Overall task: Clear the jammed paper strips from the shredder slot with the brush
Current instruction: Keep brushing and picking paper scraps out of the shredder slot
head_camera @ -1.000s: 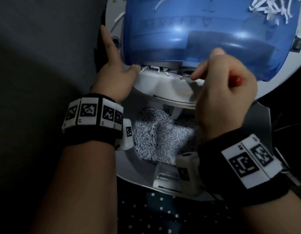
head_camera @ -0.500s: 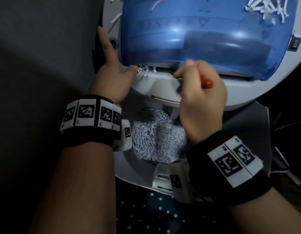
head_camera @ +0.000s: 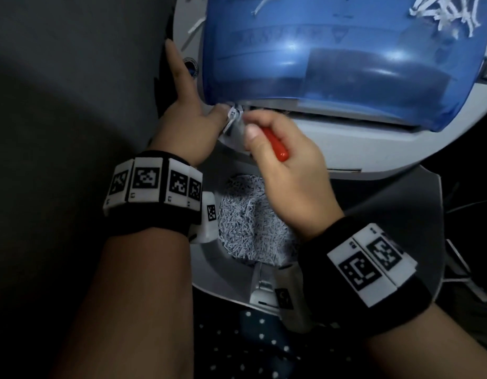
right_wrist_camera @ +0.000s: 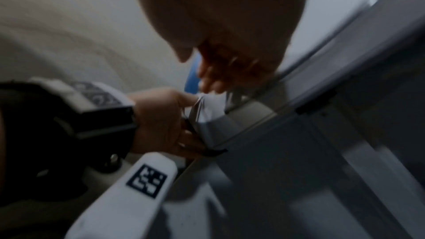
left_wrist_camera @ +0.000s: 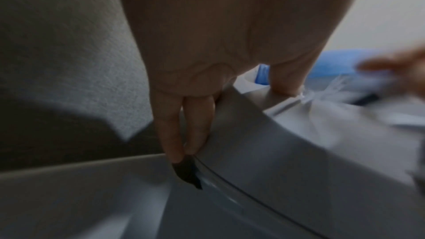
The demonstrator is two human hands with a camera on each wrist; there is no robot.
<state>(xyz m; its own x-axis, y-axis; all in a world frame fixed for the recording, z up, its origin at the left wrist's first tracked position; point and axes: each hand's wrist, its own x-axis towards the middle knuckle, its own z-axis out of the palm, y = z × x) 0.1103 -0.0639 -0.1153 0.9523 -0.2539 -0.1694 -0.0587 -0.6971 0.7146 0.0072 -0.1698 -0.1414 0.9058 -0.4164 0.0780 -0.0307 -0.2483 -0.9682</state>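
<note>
The shredder head [head_camera: 373, 138], grey with a translucent blue cover [head_camera: 332, 58], is tipped up over its bin. My right hand [head_camera: 280, 160] grips a brush with a red handle [head_camera: 275, 144]; its tip sits at the left end of the slot, where a clump of white paper strips [head_camera: 234, 116] sticks out. My left hand [head_camera: 187, 116] holds the head's left edge, index finger straight along the side, thumb by the strips. In the left wrist view its fingers [left_wrist_camera: 184, 124] curl around the grey rim [left_wrist_camera: 264, 143]. The brush's bristles are hidden by my fingers.
Below the head, the open bin [head_camera: 223, 272] holds a heap of shredded paper [head_camera: 247, 220]. Loose strips lie on the blue cover at top right [head_camera: 450, 9]. A dark wall or panel lies to the left, and dotted fabric [head_camera: 250, 346] shows at the bottom.
My right hand has swept the brush leftward along the slot, from its middle to the left end beside my left thumb. The strips now bunch there. My left hand has stayed put.
</note>
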